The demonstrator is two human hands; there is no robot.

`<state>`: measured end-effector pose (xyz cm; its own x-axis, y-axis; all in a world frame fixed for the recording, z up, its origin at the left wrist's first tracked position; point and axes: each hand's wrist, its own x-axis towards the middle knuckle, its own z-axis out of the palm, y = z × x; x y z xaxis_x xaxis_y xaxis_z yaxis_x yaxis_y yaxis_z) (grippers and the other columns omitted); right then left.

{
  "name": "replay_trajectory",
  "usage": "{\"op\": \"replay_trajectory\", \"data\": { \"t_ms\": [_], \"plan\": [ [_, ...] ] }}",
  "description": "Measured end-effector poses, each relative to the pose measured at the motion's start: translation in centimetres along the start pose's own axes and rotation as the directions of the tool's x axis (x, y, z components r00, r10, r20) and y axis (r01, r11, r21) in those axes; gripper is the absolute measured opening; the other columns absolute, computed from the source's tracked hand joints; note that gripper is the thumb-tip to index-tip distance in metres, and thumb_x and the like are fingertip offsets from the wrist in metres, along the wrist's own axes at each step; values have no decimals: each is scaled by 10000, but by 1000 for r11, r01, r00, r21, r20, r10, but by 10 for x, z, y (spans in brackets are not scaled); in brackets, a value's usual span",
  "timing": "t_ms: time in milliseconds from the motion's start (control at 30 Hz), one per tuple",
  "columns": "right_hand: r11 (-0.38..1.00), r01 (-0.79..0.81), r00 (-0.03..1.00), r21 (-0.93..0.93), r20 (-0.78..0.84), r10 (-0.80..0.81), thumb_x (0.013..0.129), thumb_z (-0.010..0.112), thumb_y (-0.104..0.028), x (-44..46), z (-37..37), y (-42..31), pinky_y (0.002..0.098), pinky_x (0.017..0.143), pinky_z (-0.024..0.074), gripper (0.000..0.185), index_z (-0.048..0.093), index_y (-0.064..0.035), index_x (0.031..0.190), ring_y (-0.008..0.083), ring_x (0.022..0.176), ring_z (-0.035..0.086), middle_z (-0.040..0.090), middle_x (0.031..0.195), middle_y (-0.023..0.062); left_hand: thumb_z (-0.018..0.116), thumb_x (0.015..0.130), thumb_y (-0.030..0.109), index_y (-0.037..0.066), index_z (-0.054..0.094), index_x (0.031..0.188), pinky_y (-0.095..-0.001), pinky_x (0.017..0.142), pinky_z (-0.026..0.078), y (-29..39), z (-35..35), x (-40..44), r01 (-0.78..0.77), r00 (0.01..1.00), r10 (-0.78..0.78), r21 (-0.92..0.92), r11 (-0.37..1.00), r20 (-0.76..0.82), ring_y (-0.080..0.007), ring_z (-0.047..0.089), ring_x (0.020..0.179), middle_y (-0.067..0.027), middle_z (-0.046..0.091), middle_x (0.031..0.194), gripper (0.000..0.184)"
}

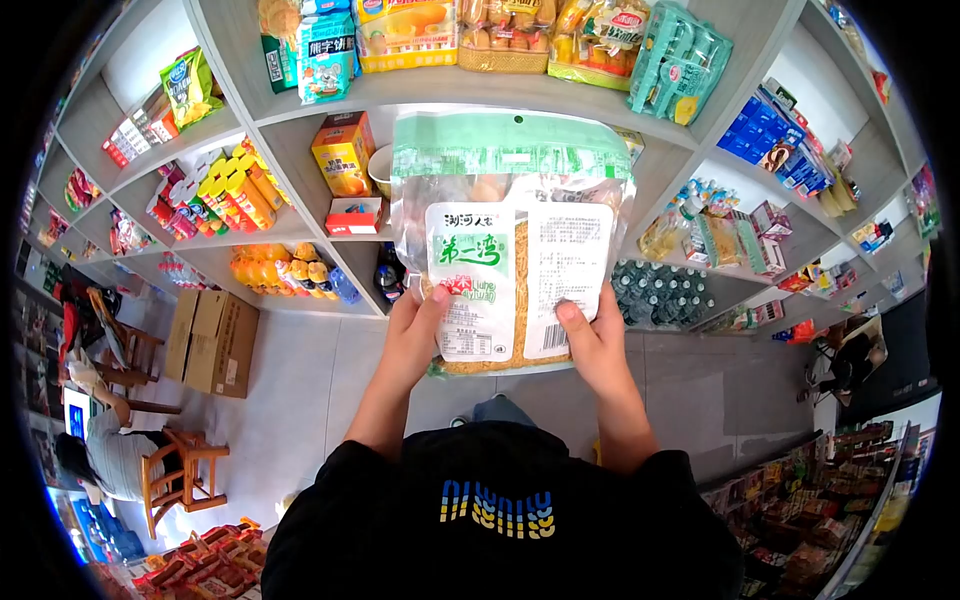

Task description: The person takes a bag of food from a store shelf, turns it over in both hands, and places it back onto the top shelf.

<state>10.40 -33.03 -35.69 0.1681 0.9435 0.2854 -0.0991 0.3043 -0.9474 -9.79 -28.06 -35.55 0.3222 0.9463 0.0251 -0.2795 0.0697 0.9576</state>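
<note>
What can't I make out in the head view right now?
Head view, all:
- Back of the plastic bag: faces away
- Fine print on its labels: too small
- Most fingers of left hand and right hand: behind the bag
- Shelving behind: bag covers it
- Inside cardboard box: walls block

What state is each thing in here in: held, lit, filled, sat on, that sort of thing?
Green-topped clear plastic bag, held, partly filled
Left hand, gripping bag's lower left
Right hand, gripping bag's lower right
Brown cardboard box, on grey tiled floor, flaps unclear
Brown wooden chair, occupied by person
Blue screen, lit
</note>
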Motion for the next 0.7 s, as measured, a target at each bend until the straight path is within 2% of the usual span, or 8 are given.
{"op": "replay_trajectory", "data": {
  "t_ms": [200,500,567,700],
  "plan": [
    [999,7,1000,-31,15,-7,823,555,-178,3,-1,-2,251,809,383,426,366,38,1138,120,912,479,516,1025,83,431,878,228,-40,448,1072,-227,719,416,-1,10,1,-106,990,104,-16,994,-95,-102,513,826,-77,545,953,331],
    [997,-63,998,39,-8,63,829,548,-186,5,1,0,248,788,397,432,358,47,1138,117,909,480,514,1023,92,393,895,244,-26,474,976,-201,656,407,-4,9,4,-117,983,130,99,988,-128,-75,495,742,-52,538,858,293],
    [998,-53,999,30,-9,53,831,545,-198,6,1,-1,244,787,397,421,373,49,1125,116,905,480,517,1019,91,375,902,252,-7,496,927,-171,582,378,0,13,4,-117,972,138,118,986,-188,-43,469,675,-14,526,776,286],
    [997,-45,999,66,-18,46,832,543,-209,8,0,5,243,779,400,402,397,47,1106,114,891,485,525,1002,89,368,906,265,15,520,882,-149,509,320,1,6,4,-128,970,168,217,968,-173,-12,421,603,28,496,691,294]
  ]
}}
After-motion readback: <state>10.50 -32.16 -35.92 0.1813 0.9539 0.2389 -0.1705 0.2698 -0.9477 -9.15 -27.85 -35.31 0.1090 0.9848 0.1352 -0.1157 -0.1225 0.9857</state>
